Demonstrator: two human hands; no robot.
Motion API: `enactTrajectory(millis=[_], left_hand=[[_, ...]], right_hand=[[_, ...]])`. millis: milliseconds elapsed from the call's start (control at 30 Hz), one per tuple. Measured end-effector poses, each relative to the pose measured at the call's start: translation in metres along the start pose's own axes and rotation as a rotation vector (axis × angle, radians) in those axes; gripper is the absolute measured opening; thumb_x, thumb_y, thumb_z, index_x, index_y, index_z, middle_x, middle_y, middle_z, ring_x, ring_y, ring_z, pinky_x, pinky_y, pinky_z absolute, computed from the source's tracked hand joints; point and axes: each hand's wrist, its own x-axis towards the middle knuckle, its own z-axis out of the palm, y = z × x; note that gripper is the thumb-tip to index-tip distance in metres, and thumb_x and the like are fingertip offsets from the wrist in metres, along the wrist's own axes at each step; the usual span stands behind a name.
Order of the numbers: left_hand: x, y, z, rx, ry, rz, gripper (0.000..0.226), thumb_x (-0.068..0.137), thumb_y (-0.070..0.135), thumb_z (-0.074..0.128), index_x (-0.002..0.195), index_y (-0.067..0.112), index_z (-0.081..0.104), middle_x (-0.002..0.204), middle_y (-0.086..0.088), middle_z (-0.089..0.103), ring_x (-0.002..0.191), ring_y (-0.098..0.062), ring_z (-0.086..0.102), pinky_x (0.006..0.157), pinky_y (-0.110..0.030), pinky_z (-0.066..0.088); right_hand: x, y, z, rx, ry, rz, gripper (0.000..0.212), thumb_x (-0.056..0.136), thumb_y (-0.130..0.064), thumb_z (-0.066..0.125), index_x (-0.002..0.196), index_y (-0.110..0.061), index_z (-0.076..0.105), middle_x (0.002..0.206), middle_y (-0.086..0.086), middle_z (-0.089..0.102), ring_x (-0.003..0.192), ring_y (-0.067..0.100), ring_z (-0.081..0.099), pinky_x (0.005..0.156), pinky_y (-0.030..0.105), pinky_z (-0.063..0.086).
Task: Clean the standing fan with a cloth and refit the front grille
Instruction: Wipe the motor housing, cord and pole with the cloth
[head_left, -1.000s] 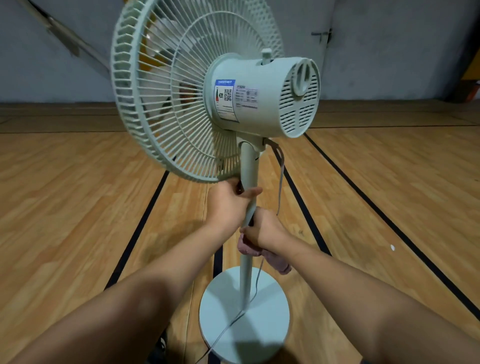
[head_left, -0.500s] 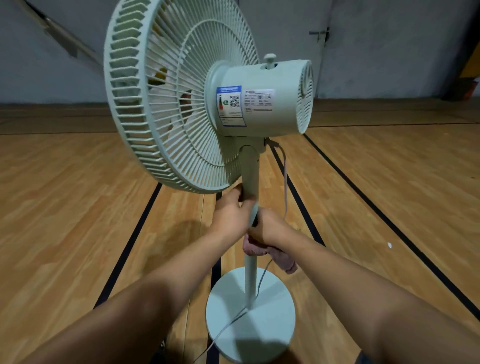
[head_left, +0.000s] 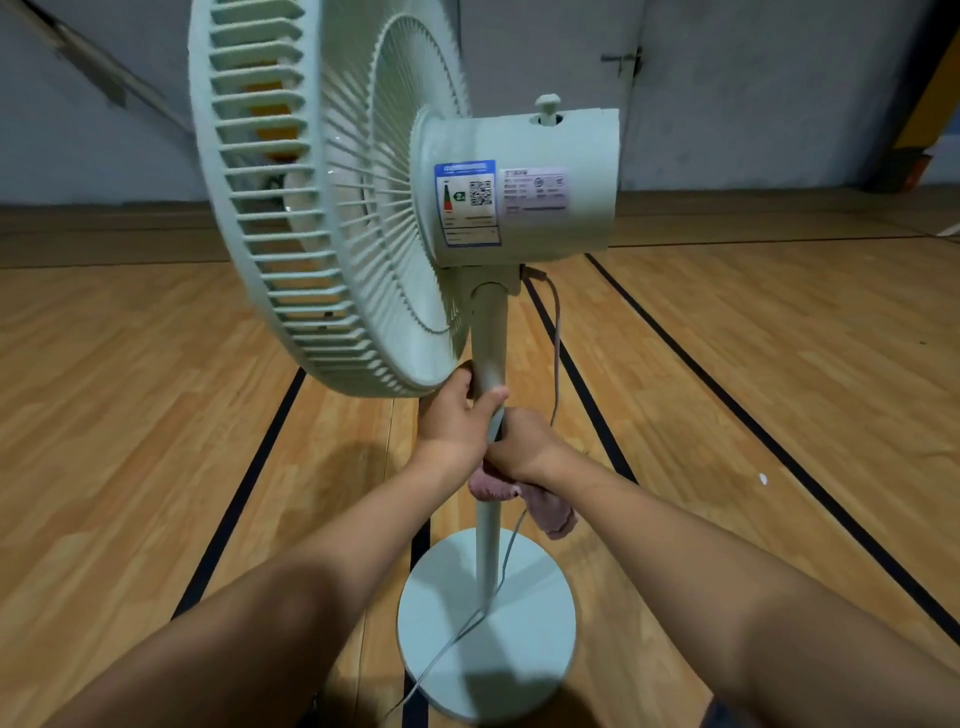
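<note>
A pale green standing fan stands in front of me, seen side-on. Its grille cage (head_left: 291, 218) faces left and its motor housing (head_left: 530, 187) carries labels. My left hand (head_left: 457, 415) grips the fan's pole (head_left: 491, 332) just under the cage. Right below it, my right hand (head_left: 524, 447) is wrapped round the same pole and holds a pink cloth (head_left: 545, 504), which hangs out under my wrist. The pole runs down to a round base (head_left: 530, 649) on the floor.
The fan's grey cord (head_left: 555, 343) drops from the motor housing, passes behind my right hand and trails over the base. Wooden sports floor with black lines (head_left: 727, 405) lies all around. A grey wall (head_left: 753, 93) closes the far side.
The fan head has turned from angled away to side-on, and the whole fan sits closer and larger. Both hands keep their grip on the pole.
</note>
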Motion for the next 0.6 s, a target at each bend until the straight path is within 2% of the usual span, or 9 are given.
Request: enactTrajectory(millis=[67, 100, 167, 267, 333, 400, 467, 533, 600], left_hand=[[-0.004, 0.004, 0.002, -0.161, -0.057, -0.093, 0.049, 0.107, 0.034, 0.064, 0.150, 0.014, 0.053, 0.138, -0.009, 0.068, 0.127, -0.024, 0.064, 0.112, -0.040, 0.050], [-0.006, 0.006, 0.003, -0.229, -0.071, -0.138, 0.059, 0.108, 0.033, 0.062, 0.160, 0.014, 0.042, 0.151, -0.011, 0.059, 0.140, -0.027, 0.056, 0.121, -0.045, 0.043], [-0.006, 0.006, 0.003, -0.289, -0.063, -0.177, 0.066, 0.109, 0.033, 0.060, 0.166, 0.016, 0.032, 0.160, -0.008, 0.052, 0.148, -0.027, 0.048, 0.126, -0.046, 0.036], [-0.005, 0.004, -0.003, -0.201, -0.040, -0.153, 0.066, 0.108, 0.036, 0.063, 0.165, 0.016, 0.036, 0.155, -0.006, 0.056, 0.142, -0.024, 0.054, 0.121, -0.041, 0.042], [-0.004, 0.001, -0.010, -0.117, -0.032, -0.117, 0.064, 0.106, 0.038, 0.065, 0.161, 0.015, 0.042, 0.147, -0.004, 0.062, 0.129, -0.018, 0.061, 0.108, -0.030, 0.049], [-0.003, -0.001, -0.015, -0.035, -0.035, -0.092, 0.064, 0.104, 0.042, 0.066, 0.158, 0.016, 0.046, 0.138, 0.002, 0.065, 0.118, -0.012, 0.061, 0.087, -0.018, 0.046], [-0.003, -0.004, -0.017, -0.023, -0.061, -0.107, 0.070, 0.104, 0.046, 0.065, 0.162, 0.018, 0.040, 0.149, 0.001, 0.059, 0.129, -0.017, 0.059, 0.091, -0.020, 0.041], [-0.005, -0.005, -0.020, -0.070, -0.098, -0.143, 0.077, 0.104, 0.048, 0.065, 0.168, 0.022, 0.030, 0.156, 0.001, 0.052, 0.139, -0.021, 0.054, 0.097, -0.022, 0.041], [-0.007, -0.007, -0.024, -0.085, -0.140, -0.164, 0.077, 0.105, 0.046, 0.064, 0.169, 0.024, 0.028, 0.151, 0.004, 0.053, 0.131, -0.018, 0.056, 0.095, -0.018, 0.042]], right_hand=[[0.004, 0.000, 0.002, -0.025, -0.018, -0.039, 0.010, 0.094, -0.015, 0.061, 0.085, -0.014, 0.066, 0.075, 0.005, 0.066, 0.068, 0.021, 0.059, 0.061, 0.031, 0.041], [0.005, 0.001, 0.002, -0.031, -0.029, -0.052, 0.009, 0.092, -0.014, 0.061, 0.084, -0.014, 0.066, 0.074, 0.004, 0.065, 0.067, 0.021, 0.059, 0.061, 0.031, 0.040], [0.008, 0.001, 0.003, -0.043, -0.045, -0.068, 0.009, 0.092, -0.013, 0.062, 0.084, -0.013, 0.066, 0.071, 0.003, 0.063, 0.065, 0.018, 0.058, 0.056, 0.032, 0.038], [0.009, 0.000, 0.005, -0.036, -0.049, -0.078, 0.008, 0.094, -0.017, 0.061, 0.087, -0.017, 0.065, 0.072, 0.000, 0.063, 0.065, 0.014, 0.057, 0.053, 0.028, 0.038], [0.008, 0.000, 0.007, -0.021, -0.063, -0.058, 0.003, 0.096, -0.019, 0.063, 0.095, -0.020, 0.065, 0.077, -0.002, 0.065, 0.068, 0.012, 0.060, 0.055, 0.025, 0.039], [0.008, 0.008, 0.010, -0.003, -0.097, -0.020, 0.015, 0.095, -0.017, 0.067, 0.110, -0.019, 0.068, 0.090, 0.001, 0.072, 0.077, 0.016, 0.067, 0.057, 0.022, 0.043], [0.004, 0.023, 0.011, -0.027, -0.148, 0.048, 0.034, 0.093, -0.018, 0.070, 0.127, -0.019, 0.066, 0.112, 0.005, 0.073, 0.098, 0.023, 0.072, 0.056, 0.018, 0.043], [0.001, 0.040, 0.011, -0.072, -0.184, 0.158, 0.053, 0.095, -0.019, 0.069, 0.146, -0.017, 0.055, 0.135, 0.011, 0.065, 0.122, 0.030, 0.066, 0.067, 0.021, 0.050], [-0.004, 0.057, 0.004, -0.228, -0.226, 0.267, 0.061, 0.098, -0.020, 0.067, 0.155, -0.013, 0.045, 0.146, 0.013, 0.059, 0.130, 0.032, 0.062, 0.092, 0.034, 0.057]])
